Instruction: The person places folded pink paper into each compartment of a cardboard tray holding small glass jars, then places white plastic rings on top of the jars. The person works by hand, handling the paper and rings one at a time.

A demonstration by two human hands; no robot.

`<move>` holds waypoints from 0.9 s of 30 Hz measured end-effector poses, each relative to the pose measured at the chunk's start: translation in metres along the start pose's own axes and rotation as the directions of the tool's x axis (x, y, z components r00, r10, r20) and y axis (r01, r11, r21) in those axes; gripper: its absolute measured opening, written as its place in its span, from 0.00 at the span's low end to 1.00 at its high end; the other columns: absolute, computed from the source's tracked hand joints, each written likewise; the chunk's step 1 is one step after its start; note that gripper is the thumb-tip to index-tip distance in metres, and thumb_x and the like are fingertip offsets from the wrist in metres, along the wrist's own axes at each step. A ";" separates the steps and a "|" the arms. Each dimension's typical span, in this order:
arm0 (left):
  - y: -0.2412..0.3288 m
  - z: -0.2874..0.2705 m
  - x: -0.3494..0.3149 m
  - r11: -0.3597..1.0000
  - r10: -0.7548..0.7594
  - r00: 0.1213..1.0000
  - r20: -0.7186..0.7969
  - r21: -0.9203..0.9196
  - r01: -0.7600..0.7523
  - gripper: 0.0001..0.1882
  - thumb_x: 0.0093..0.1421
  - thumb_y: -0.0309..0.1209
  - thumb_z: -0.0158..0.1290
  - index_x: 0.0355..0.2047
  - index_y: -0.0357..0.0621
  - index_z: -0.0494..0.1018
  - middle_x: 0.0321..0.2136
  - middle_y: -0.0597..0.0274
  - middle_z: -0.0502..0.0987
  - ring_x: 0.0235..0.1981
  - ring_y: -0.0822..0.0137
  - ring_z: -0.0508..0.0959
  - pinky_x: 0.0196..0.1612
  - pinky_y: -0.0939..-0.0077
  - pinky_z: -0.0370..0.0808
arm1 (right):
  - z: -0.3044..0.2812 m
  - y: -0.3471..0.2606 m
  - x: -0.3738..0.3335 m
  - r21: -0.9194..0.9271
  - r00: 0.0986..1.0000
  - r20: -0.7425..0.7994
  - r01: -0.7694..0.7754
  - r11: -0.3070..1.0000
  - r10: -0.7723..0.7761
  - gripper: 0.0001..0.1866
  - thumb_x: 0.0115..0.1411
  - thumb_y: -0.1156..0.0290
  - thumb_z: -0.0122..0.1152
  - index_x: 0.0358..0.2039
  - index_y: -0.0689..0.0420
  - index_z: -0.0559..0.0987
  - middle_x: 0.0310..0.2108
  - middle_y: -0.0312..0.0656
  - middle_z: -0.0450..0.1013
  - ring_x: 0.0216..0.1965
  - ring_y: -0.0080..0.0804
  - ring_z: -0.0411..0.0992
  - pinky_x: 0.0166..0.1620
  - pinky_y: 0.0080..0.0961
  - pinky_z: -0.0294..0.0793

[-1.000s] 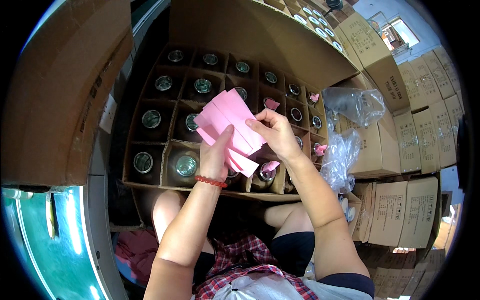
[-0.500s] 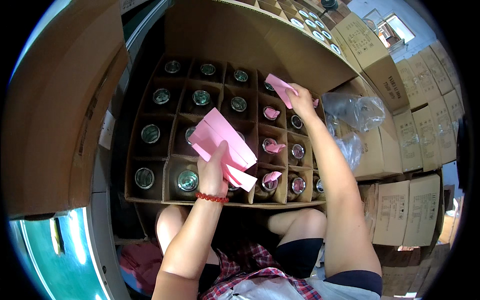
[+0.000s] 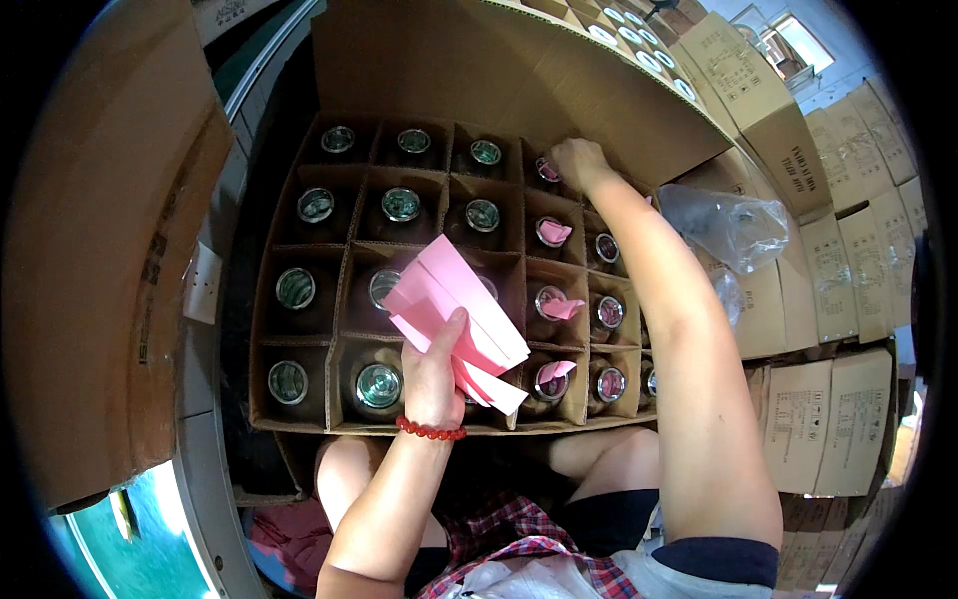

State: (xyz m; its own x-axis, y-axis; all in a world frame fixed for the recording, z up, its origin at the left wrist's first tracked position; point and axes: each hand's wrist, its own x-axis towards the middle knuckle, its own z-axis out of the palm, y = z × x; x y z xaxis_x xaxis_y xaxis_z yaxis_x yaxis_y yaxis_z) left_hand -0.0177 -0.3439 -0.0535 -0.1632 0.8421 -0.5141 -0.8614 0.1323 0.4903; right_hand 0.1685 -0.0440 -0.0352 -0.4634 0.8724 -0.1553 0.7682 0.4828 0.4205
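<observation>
A divided cardboard box point(image 3: 384, 431) stands before my knees, a round glass jar in each of several compartments. My left hand point(image 3: 433, 377) is closed around a loose stack of pink paper slips point(image 3: 454, 299), held above the middle jars and hiding some of them. At the back, my right hand point(image 3: 582, 166) is curled at the mouth of a glass jar point(image 3: 548, 170), with pink paper showing there; its fingertips are partly hidden. Nearer in that column, pink slips stick out of a jar point(image 3: 553, 233), another jar point(image 3: 552, 303) and a front jar point(image 3: 552, 379).
The box's raised flap point(image 3: 499, 75) stands along its far side. Clear plastic bags point(image 3: 728, 225) lie to the right, beside stacked cartons point(image 3: 798, 429). Another divided box with white-topped items point(image 3: 647, 62) sits beyond the flap. A large brown carton point(image 3: 120, 250) rises at left.
My right hand has carried a pink slip down and slightly left to the back jar's mouth. My left hand keeps hold of its stack; the whole view has shifted slightly.
</observation>
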 end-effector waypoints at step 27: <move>-0.001 0.003 0.000 1.000 0.013 1.000 -0.008 -0.022 -0.013 0.19 0.56 0.27 0.56 0.47 0.35 0.66 0.42 0.58 0.73 0.43 0.68 0.74 0.48 0.75 0.71 | 0.041 -0.011 0.002 0.377 0.971 -0.006 -0.221 0.900 0.241 0.12 0.52 0.74 0.50 0.34 0.49 0.80 0.41 0.45 0.74 0.50 0.37 0.66 0.53 0.39 0.54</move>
State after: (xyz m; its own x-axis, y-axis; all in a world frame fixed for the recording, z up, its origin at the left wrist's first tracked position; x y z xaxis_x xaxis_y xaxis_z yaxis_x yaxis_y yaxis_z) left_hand -0.0156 -0.3424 -0.0519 -0.1782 0.8396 -0.5131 -0.8694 0.1098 0.4817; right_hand 0.1772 -0.0446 -0.0770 -0.2676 0.9625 -0.0440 0.9598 0.2703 0.0755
